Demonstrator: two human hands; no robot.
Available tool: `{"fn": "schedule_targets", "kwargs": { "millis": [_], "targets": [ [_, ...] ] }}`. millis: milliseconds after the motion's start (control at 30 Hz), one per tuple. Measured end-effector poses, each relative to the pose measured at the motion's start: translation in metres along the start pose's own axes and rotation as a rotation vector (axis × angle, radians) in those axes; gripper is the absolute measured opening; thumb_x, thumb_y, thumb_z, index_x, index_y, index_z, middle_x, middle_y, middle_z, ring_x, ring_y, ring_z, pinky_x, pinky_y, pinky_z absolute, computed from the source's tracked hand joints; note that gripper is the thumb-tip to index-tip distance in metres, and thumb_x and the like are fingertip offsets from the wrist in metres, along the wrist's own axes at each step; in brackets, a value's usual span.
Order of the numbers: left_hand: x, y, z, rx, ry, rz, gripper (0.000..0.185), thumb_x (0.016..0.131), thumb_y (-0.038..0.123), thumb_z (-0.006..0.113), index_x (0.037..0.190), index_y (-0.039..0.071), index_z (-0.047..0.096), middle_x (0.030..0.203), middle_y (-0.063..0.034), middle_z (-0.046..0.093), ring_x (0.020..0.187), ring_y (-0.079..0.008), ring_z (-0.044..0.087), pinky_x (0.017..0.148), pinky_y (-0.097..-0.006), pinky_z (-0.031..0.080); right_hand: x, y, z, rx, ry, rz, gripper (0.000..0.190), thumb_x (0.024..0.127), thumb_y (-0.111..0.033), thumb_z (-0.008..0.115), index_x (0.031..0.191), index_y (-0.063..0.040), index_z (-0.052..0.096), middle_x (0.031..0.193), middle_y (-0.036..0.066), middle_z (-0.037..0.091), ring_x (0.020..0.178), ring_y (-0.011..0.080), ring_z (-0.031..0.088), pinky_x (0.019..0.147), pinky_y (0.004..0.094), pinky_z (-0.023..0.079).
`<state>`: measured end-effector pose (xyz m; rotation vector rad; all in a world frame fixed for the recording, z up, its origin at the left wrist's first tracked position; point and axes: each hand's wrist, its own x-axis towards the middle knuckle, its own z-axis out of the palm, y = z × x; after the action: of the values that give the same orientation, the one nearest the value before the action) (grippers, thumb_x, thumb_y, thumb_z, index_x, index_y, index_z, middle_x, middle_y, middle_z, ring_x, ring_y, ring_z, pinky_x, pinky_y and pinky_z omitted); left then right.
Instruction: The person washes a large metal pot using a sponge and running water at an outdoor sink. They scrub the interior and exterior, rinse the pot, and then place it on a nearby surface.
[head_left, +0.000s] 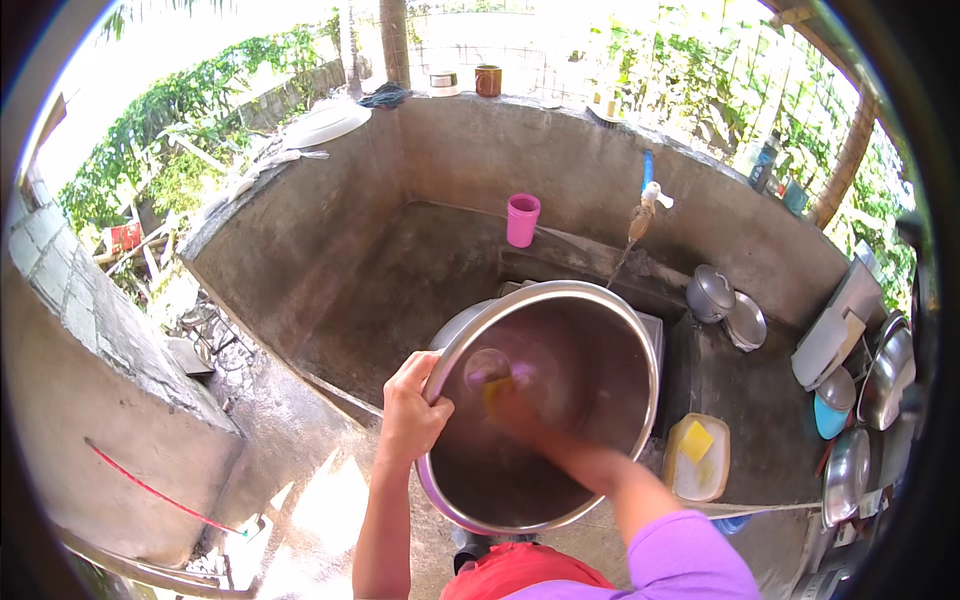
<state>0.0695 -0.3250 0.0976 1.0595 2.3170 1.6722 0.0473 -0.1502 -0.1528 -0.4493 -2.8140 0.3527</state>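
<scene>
A large metal pot (600, 337) is tilted so that its wide mouth faces me. My left hand (415, 409) grips its rolled rim on the left side, thumb over the edge. Deep inside the pot, my right hand (510, 409) holds a yellow sponge (493, 394) against the inner wall near the bottom; the fingers are blurred and dim. Behind the pot, a thin stream of water runs from a white-handled tap (651, 199) on a blue pipe. On the right of the concrete counter lies a shallow tray (701, 480) with a yellow block (696, 441) in it.
A pink plastic cup (523, 220) stands behind the pot in the concrete basin. To the right are a lidded pot (710, 292), a metal lid (745, 321) and several basins along the edge. A brown mug (488, 80) and a white basin (328, 124) rest on the wall top.
</scene>
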Motion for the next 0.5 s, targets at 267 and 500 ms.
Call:
{"fn": "schedule_targets", "kwargs": {
  "millis": [267,500],
  "targets": [
    [-0.008,0.001,0.001,0.013,0.006,-0.013,0.043,0.058,-0.008,0.051,0.1,-0.002,0.059,0.092,-0.0123,0.058,0.083,-0.0254,0.058,0.076,-0.0274,0.046,0.009,0.043,-0.042,-0.298,0.338,-0.192,0.028,0.075,-0.02,0.055,0.101,-0.01,0.056,0.102,0.016,0.052,0.087,0.0239,0.056,0.063,0.0398,0.05],
    [-0.018,0.009,0.018,0.028,0.067,0.059,0.045,0.058,-0.008,0.049,0.102,-0.001,0.059,0.095,-0.0136,0.059,0.088,-0.0261,0.06,0.08,-0.0296,0.046,-0.091,-0.047,0.033,0.311,0.136,-0.054,0.027,0.081,-0.013,0.05,0.107,-0.008,0.053,0.109,0.014,0.051,0.094,0.0284,0.054,0.077,0.0434,0.046]
  ]
}}
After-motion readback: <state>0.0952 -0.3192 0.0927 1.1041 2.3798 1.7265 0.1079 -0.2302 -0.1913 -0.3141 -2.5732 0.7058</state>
